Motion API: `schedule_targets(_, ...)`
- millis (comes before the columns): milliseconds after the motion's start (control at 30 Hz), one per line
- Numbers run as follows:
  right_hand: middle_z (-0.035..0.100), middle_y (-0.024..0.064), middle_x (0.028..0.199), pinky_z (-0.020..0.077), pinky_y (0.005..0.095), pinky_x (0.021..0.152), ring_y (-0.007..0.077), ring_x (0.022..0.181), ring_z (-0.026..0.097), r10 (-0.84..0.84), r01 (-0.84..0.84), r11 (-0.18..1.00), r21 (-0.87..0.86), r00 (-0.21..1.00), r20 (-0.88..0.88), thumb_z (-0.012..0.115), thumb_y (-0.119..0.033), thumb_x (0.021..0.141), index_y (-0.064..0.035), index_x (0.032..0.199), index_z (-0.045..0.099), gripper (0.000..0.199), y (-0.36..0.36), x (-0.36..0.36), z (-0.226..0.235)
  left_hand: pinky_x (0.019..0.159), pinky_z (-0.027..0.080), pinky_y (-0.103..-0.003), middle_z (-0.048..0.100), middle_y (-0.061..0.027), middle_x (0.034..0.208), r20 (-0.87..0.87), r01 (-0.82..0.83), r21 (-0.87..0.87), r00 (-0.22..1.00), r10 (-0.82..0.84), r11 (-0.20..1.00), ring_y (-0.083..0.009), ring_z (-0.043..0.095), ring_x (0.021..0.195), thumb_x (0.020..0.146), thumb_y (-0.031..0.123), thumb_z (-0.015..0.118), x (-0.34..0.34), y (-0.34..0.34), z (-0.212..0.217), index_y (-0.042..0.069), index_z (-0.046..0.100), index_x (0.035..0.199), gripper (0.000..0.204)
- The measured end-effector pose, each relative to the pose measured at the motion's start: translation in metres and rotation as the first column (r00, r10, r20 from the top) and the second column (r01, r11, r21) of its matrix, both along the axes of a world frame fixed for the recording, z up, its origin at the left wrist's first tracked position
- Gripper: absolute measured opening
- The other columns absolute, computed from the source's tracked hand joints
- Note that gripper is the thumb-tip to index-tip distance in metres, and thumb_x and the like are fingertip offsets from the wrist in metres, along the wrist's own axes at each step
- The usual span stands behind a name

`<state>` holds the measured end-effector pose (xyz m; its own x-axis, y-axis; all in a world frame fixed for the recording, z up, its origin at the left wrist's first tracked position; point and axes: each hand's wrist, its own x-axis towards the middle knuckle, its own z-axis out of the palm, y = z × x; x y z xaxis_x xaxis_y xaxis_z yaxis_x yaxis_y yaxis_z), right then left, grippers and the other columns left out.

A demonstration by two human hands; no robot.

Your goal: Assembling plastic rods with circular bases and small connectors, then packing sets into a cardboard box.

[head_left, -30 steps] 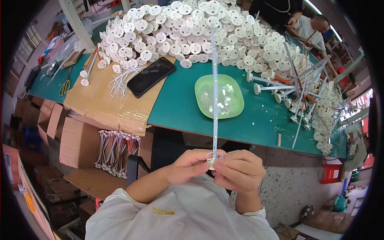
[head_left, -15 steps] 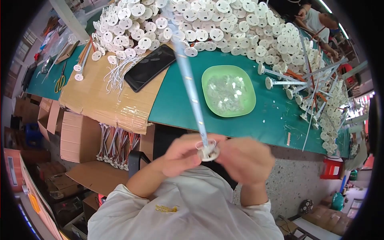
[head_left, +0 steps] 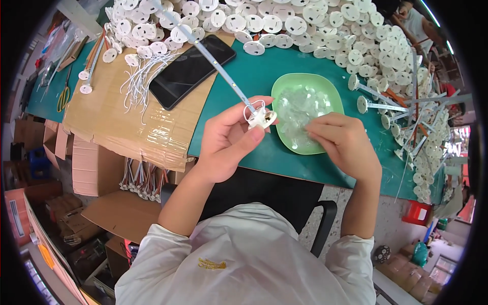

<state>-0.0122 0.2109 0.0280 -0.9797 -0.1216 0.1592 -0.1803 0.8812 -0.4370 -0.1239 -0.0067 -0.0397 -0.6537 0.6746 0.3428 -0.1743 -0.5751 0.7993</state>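
My left hand (head_left: pixel 223 145) is closed on the white round end cap (head_left: pixel 262 120) of an LED light strip (head_left: pixel 219 68). Thumb and fingers pinch the cap, and a thin white wire loops beside it. From there the long, narrow strip slants up and away to the left. My right hand (head_left: pixel 351 145) reaches over the near right side of a light green tray (head_left: pixel 337 91), fingertips together among small clear plastic pieces (head_left: pixel 300 104). Whether a piece sits between those fingertips I cannot make out.
Behind the tray spreads a big heap of white round caps (head_left: pixel 295 25). A black phone (head_left: pixel 190 73) and white wires (head_left: pixel 142 76) lie on cardboard (head_left: pixel 96 117) at left. More capped strips (head_left: pixel 381 107) lie at right. Scissors (head_left: pixel 63 96) rest far left. Another person (head_left: pixel 414 25) is at the far right.
My hands have parted and moved forward over the table. The left one keeps hold of the light strip by its cap, now tilted left; the right one has let go and moved to the tray.
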Motion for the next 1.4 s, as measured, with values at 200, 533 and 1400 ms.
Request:
schedule_targets(200,0.071,0.0121,0.085,0.0520,0.0285,0.065,0.0207,0.073,0.068,-0.153,0.130,0.979,-0.157,0.977,-0.146,0.067,0.002,0.081,0.0033,0.100,0.070,0.019,0.002,0.001,-0.006,0.092,0.045,-0.032,0.062,-0.0097,0.116,-0.014,0.061,-0.042,0.998,-0.061,0.997,-0.0168,0.058,0.108,0.096,0.006,0.059,-0.003,-0.001,-0.002,-0.007,0.049,0.135,0.043)
schedule_targets(533,0.071,0.0097,0.079,0.0506,0.0215,0.059,0.0095,0.065,0.064,-0.490,0.459,0.601,-0.654,0.858,0.152,0.069,0.002,0.083,0.0045,0.104,0.067,0.021,-0.004,0.009,-0.001,0.090,0.045,-0.030,0.061,-0.0088,0.114,-0.026,0.050,-0.081,0.998,-0.052,0.995,-0.0162,0.059,0.107,0.095,0.006,0.061,0.000,0.001,-0.001,-0.007,0.050,0.134,0.042)
schedule_targets(1400,0.069,0.0121,0.081,0.0552,0.0244,0.060,0.0140,0.069,0.066,-0.604,0.065,0.560,-0.826,0.715,-0.353,0.074,0.013,0.074,0.0098,0.089,0.065,0.018,-0.149,0.101,-0.043,0.083,0.046,-0.035,0.055,-0.0163,0.115,0.238,0.159,0.389,0.934,-0.266,0.907,-0.0228,0.057,0.093,0.099,0.044,0.050,0.112,-0.028,0.040,-0.002,0.025,0.147,0.071)
